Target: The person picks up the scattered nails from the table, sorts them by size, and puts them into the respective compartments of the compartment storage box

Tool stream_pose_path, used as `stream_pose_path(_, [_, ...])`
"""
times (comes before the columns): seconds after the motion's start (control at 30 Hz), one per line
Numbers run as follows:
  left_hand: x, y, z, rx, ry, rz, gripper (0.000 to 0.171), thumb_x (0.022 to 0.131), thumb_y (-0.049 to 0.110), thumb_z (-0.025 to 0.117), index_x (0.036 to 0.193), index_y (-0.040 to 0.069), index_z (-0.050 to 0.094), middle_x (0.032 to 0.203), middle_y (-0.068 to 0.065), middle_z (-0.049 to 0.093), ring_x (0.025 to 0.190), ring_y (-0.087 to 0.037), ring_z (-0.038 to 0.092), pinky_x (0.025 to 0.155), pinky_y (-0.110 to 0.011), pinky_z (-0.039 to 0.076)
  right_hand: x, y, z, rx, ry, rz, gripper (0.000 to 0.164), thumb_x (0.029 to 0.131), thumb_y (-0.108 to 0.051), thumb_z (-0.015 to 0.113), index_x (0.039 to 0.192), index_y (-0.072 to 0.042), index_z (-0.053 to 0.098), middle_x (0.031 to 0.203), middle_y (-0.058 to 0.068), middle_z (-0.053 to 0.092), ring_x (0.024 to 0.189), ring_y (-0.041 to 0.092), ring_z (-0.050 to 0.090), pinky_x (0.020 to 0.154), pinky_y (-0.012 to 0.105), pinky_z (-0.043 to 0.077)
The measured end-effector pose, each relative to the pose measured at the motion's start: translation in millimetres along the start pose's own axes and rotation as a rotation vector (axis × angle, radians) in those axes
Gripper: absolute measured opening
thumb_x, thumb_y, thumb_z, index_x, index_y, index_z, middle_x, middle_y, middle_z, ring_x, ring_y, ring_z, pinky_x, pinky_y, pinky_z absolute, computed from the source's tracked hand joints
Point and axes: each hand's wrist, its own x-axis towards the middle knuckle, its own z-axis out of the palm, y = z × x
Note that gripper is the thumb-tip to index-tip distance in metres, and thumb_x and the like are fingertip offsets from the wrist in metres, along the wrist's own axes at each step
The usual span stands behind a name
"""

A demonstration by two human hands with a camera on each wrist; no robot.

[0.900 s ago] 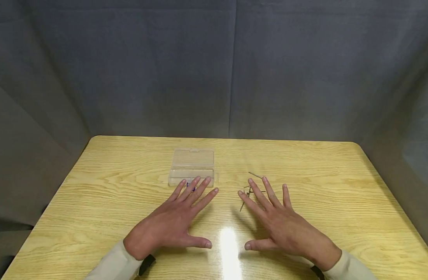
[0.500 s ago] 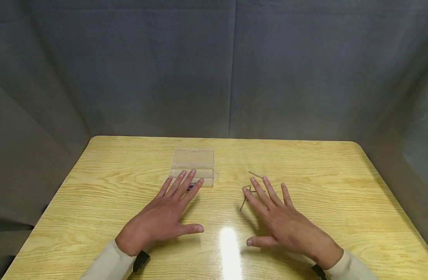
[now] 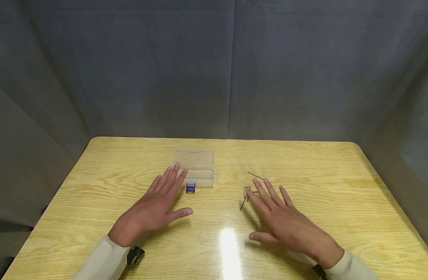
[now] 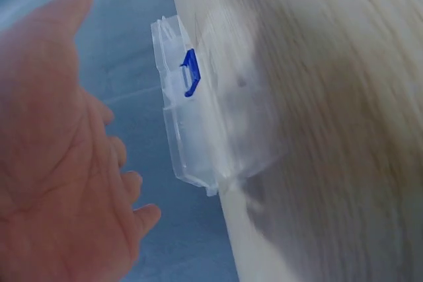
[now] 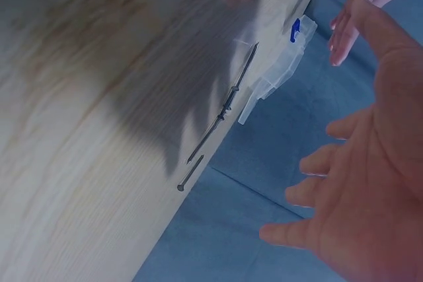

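A clear plastic box [image 3: 193,167] with a small blue latch [image 3: 190,188] at its near edge lies on the wooden table [image 3: 305,163]. My left hand [image 3: 157,203] hovers flat with straight, spread fingers just left of the latch and holds nothing. Several thin metal nails [image 3: 249,189] lie loose to the right of the box. My right hand [image 3: 284,219] is spread flat beside them, its fingertips reaching the nails. The left wrist view shows the open palm [image 4: 59,163] apart from the box [image 4: 198,130]. In the right wrist view, the nails [image 5: 225,113] lie apart from the open palm [image 5: 370,183].
Grey cloth [image 3: 214,66] walls the table at the back and both sides. A bright light glare [image 3: 229,245] sits on the tabletop between my wrists. Bare wood stretches right of the nails and left of the box.
My left hand has slid left and back toward me, uncovering the blue latch. My right hand has drifted slightly right and back, away from the nails.
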Motion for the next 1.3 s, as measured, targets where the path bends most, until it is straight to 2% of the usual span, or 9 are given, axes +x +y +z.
stream_pose_path(0.2, [2.7,-11.1,-1.5,-0.072,0.011,-0.054,0.098,0.101,0.063,0.052,0.167,0.013,-0.001,0.171,-0.013,-0.009,0.156,-0.034,-0.006,0.121,-0.057,0.002,-1.5,1.2,0.5,-0.011,0.000,0.011,0.101,0.095,-0.068,0.059,0.167,-0.013,0.015,0.170,0.021,0.007,0.155,0.041,0.006,0.114,0.070,0.018])
stream_pose_path(0.37, [5.7,-23.2,-2.3,-0.130,0.018,-0.064,0.101,0.100,0.061,0.057,0.167,0.012,-0.002,0.171,-0.013,-0.010,0.156,-0.035,-0.006,0.121,-0.059,0.004,-2.3,1.4,0.5,-0.017,0.002,0.007,0.099,0.095,-0.067,0.060,0.167,-0.013,0.016,0.171,0.019,0.005,0.154,0.042,0.008,0.114,0.070,0.019])
stream_pose_path(0.5, [12.1,-33.4,-0.3,-0.177,0.035,-0.103,0.100,0.102,0.059,0.057,0.166,0.007,0.001,0.171,-0.018,-0.006,0.155,-0.040,-0.002,0.119,-0.063,0.008,-2.6,1.8,0.5,-0.013,0.001,0.009,0.098,0.096,-0.066,0.059,0.166,-0.013,0.016,0.171,0.017,0.003,0.155,0.041,0.006,0.114,0.070,0.018])
stream_pose_path(0.63, [18.2,-41.2,1.7,-0.215,0.035,-0.164,0.094,0.105,0.058,0.049,0.164,0.000,0.005,0.170,-0.023,-0.001,0.155,-0.042,0.001,0.119,-0.064,0.012,-3.2,2.4,1.0,-0.015,-0.001,0.017,0.098,0.096,-0.066,0.059,0.166,-0.012,0.016,0.171,0.019,0.005,0.155,0.041,0.006,0.114,0.070,0.017])
stream_pose_path(0.9, [26.1,-49.3,0.1,-0.313,0.045,-0.249,0.092,0.107,0.060,0.042,0.163,-0.003,0.007,0.169,-0.024,0.004,0.155,-0.040,0.003,0.119,-0.063,0.013,-4.4,7.8,1.2,-0.015,-0.005,0.054,0.099,0.095,-0.063,0.064,0.167,-0.014,0.017,0.170,0.020,0.010,0.154,0.043,0.008,0.115,0.069,0.016])
stream_pose_path(1.07, [29.0,-49.9,0.2,-0.326,0.035,-0.261,0.091,0.107,0.059,0.041,0.163,-0.004,0.007,0.169,-0.026,0.003,0.155,-0.042,0.002,0.119,-0.063,0.012,-3.9,16.0,-1.6,-0.001,-0.027,0.084,0.094,0.098,-0.065,0.057,0.167,-0.015,0.016,0.171,0.017,0.009,0.155,0.040,0.005,0.116,0.068,0.015])
stream_pose_path(1.2, [31.2,-50.2,1.6,-0.328,0.029,-0.267,0.090,0.108,0.058,0.040,0.162,-0.006,0.007,0.169,-0.026,0.003,0.155,-0.042,0.002,0.119,-0.063,0.011,-2.3,22.9,-4.4,-0.009,-0.017,0.099,0.086,0.103,-0.060,0.053,0.166,-0.014,0.019,0.169,0.016,0.018,0.154,0.040,0.013,0.115,0.068,0.017])
stream_pose_path(1.3, [32.7,-50.6,2.2,-0.324,0.014,-0.278,0.091,0.108,0.060,0.038,0.162,-0.006,0.005,0.169,-0.026,0.002,0.155,-0.042,0.002,0.120,-0.062,0.011,-1.0,27.3,-6.3,-0.040,0.005,0.116,0.076,0.106,-0.048,0.056,0.164,-0.010,0.027,0.165,0.018,0.030,0.150,0.042,0.026,0.114,0.068,0.022])
